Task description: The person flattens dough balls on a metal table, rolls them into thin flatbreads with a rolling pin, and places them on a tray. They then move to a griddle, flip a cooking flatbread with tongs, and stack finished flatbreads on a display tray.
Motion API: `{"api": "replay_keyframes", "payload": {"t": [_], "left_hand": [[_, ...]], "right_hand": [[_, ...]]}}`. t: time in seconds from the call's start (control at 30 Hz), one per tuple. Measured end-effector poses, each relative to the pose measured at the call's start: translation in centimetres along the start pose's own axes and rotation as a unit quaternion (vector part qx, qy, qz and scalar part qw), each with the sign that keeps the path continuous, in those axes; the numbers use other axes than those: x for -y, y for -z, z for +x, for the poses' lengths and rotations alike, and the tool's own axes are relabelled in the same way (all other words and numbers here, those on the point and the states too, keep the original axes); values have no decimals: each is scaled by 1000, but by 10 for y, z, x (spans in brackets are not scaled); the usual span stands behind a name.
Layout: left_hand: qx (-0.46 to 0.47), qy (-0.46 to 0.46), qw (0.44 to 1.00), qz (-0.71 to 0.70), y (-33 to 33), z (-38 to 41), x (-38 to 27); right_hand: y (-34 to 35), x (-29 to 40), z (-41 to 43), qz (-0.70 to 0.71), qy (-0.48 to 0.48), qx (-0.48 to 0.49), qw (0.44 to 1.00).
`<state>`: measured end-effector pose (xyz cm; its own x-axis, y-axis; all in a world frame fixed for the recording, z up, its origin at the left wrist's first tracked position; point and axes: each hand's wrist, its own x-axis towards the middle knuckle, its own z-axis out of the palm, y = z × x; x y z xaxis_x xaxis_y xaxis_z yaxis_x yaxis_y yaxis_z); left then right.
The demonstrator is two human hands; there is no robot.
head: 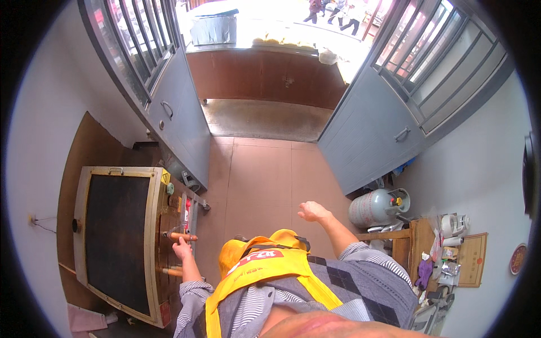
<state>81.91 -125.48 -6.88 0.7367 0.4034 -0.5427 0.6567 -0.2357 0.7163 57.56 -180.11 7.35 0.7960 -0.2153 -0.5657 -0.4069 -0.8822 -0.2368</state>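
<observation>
My left hand [182, 248] is at the front of a metal-framed oven-like cabinet [83, 219] with a dark top panel [119, 241]. Its fingertips meet the underside of a wooden handle [184, 237]; whether they wrap around it is hidden. A second wooden handle [173, 271] projects lower on the same side. Over the tiled floor, my right hand [312, 210] hangs in the air, fingers curled in, no object visible in it. I wear a yellow apron [249, 266] bearing writing.
Two grey metal doors [186, 105] [367, 139] stand swung inward. Beyond them is a brown-fronted counter [270, 76], with people [334, 14] outside. At right are a gas cylinder [372, 209] and a wooden table [416, 236] with assorted items. Reddish tiles [262, 181] cover the floor.
</observation>
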Motion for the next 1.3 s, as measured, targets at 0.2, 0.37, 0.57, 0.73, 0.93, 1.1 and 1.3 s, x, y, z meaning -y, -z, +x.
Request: {"api": "replay_keyframes", "payload": {"t": [0.2,0.37,0.57,0.73,0.93,1.1,1.3], "left_hand": [[-148,-154,956,199,-14,-1,1],[-172,-115,949,240,-3,-15,-19],[-259,-203,900,287,10,-13,-24],[-225,-265,883,315,7,-47,-50],[-99,-482,840,229,-25,-157,-172],[77,-536,777,320,-84,-243,-283],[61,-717,630,291,-139,-274,-322]], "right_hand": [[9,23,52,-21,36,75,996],[35,37,84,-14,95,8,995],[83,73,129,-47,136,22,989],[121,115,179,-88,183,50,978],[169,200,216,31,470,-24,882],[229,264,195,260,259,393,843],[233,240,222,394,376,412,730]]}}
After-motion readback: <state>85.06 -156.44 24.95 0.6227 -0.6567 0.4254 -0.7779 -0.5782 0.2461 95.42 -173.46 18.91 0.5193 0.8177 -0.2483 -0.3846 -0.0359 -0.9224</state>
